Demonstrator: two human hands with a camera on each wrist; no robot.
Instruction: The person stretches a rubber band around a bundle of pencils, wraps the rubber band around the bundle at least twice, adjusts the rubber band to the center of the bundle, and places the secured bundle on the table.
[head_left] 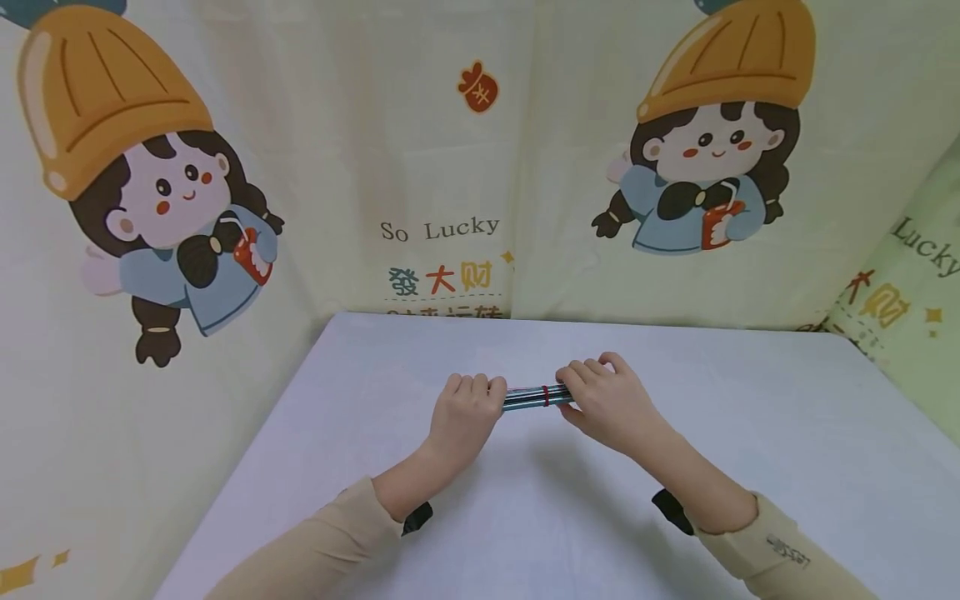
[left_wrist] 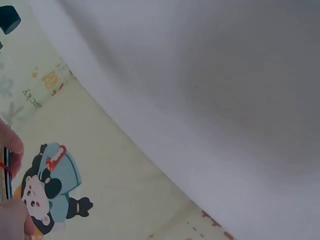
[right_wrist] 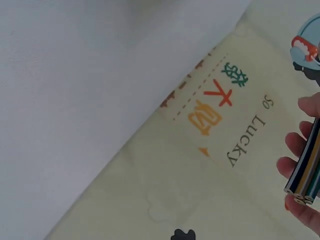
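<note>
A bundle of slim pencils (head_left: 536,398) with a red band around it is held level above the white table, between both hands. Its left part is gripped by my left hand (head_left: 467,417), knuckles up. My right hand (head_left: 609,408) holds the right part, with fingers over the top and the thumb below; its index finger juts up slightly. In the left wrist view, the bundle (left_wrist: 7,175) shows at the left edge, between the two hands. Flat pencil ends of the bundle (right_wrist: 304,192) appear at the right edge in the right wrist view, with fingertips around them.
A white tabletop (head_left: 547,533) spreads beneath the hands. Behind it hangs a pale cloth (head_left: 420,150) printed with cartoon girls and lettering. Dark devices sit under the left wrist (head_left: 417,518) and the right wrist (head_left: 672,510).
</note>
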